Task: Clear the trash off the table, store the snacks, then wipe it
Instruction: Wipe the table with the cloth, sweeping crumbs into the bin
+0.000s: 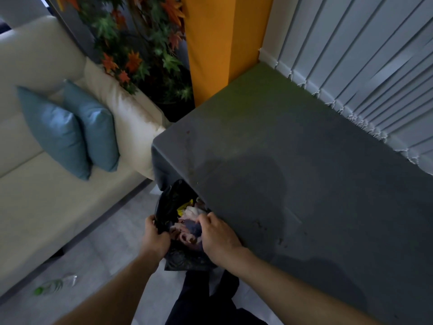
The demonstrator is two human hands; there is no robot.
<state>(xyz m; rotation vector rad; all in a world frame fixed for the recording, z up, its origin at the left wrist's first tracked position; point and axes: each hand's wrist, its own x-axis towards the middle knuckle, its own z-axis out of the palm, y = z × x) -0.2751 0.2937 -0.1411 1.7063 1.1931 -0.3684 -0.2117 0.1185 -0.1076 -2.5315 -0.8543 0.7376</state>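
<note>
Your left hand point(155, 238) and right hand point(218, 235), fingers curled, grip opposite rims of the black plastic trash bag point(185, 261) beside the grey-clothed desk point(304, 160).

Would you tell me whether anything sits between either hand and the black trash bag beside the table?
Nothing visible does. The left hand grips the black trash bag at its left rim, the right hand grips its right rim beside the grey table, and crumpled trash shows in the open mouth between them.
</note>
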